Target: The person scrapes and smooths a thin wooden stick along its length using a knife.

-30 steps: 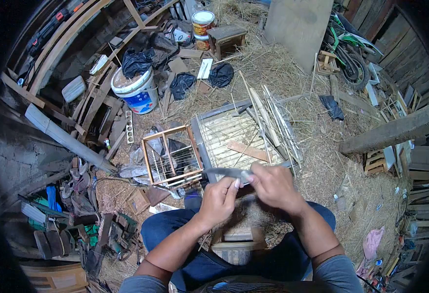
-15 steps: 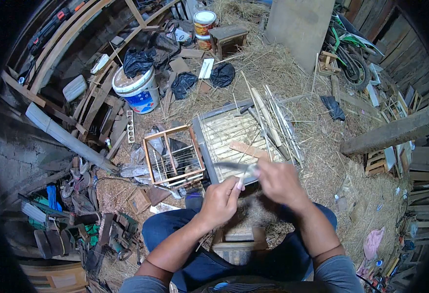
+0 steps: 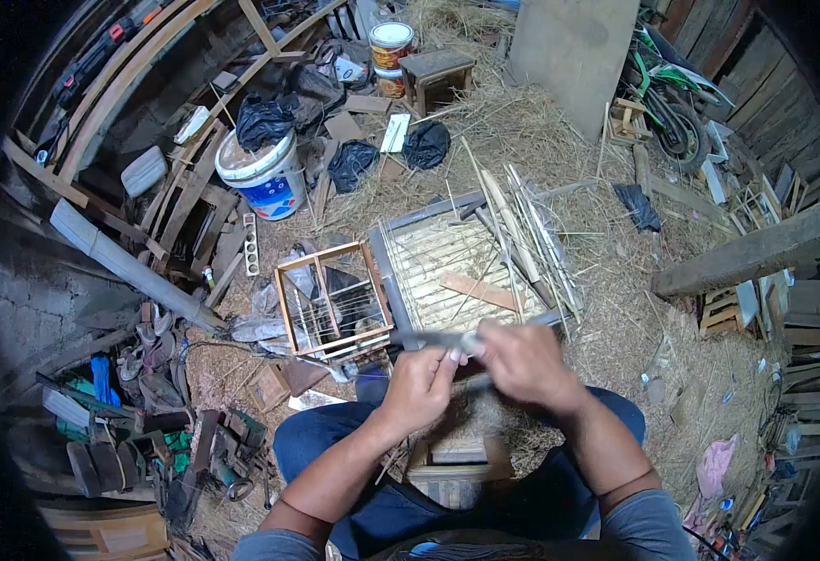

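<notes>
My right hand [image 3: 527, 363] is closed round the handle of a knife [image 3: 421, 339], its blade pointing left and passing just above my left fingers. My left hand [image 3: 417, 385] is closed in a pinch on a thin pale stick, mostly hidden now by the fingers and the blade. Both hands nearly meet above my lap. Just beyond them lies a grey-framed panel of pale slats [image 3: 419, 280], bearing a flat piece of wood [image 3: 478, 289] and a bundle of thin sticks [image 3: 513, 224]. Left of it is a small wooden frame with thin bars [image 3: 326, 309].
Between my knees is a small wooden block [image 3: 456, 458]. A white bucket [image 3: 274, 187] with a black bag on it stands at the upper left. A wooden stool [image 3: 438, 70] and a motorbike [image 3: 676, 112] are farther back. A thick beam [image 3: 755, 243] juts in from the right.
My right hand has moved slightly left and down with the knife, closer to my left hand. The blade now lies over the left fingertips, and the stick shows less.
</notes>
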Motion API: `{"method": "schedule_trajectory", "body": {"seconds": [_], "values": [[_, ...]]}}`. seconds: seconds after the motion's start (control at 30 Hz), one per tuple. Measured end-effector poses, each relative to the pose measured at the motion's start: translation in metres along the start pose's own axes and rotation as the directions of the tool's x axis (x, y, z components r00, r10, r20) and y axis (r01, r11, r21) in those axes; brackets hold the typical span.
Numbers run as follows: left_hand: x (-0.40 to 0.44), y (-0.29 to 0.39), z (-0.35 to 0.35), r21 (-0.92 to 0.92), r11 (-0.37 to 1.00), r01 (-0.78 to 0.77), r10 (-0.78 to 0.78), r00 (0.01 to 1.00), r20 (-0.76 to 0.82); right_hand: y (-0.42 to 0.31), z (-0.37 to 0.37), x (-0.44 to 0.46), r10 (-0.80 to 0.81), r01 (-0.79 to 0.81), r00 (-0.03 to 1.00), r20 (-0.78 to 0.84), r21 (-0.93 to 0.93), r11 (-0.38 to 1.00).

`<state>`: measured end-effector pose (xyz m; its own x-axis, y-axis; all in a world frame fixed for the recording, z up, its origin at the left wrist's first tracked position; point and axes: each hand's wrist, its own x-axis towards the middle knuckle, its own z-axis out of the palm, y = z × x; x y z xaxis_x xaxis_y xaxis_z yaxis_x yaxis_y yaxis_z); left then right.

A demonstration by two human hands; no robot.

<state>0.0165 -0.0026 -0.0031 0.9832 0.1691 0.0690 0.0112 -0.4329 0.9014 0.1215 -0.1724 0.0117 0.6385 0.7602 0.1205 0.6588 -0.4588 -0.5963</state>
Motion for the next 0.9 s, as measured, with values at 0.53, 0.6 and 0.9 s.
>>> {"method": "schedule_trajectory", "body": {"seconds": [0.53,0.6,0.9], "values": [[0.000,-0.006,0.005,-0.182,0.983,0.032,-0.028,0.999,0.024,0.009,-0.006,0.010,0.052,-0.045,0.994,-0.094,0.077,0.996],[-0.003,-0.010,0.007,-0.352,0.917,0.188,-0.147,0.979,0.140,0.027,-0.014,0.018,0.267,-0.250,0.962,-0.050,0.223,0.942],[-0.001,-0.006,0.015,-0.498,0.773,0.392,-0.251,0.911,0.327,0.026,-0.005,0.023,0.400,-0.167,0.914,-0.072,0.831,0.531]]}}
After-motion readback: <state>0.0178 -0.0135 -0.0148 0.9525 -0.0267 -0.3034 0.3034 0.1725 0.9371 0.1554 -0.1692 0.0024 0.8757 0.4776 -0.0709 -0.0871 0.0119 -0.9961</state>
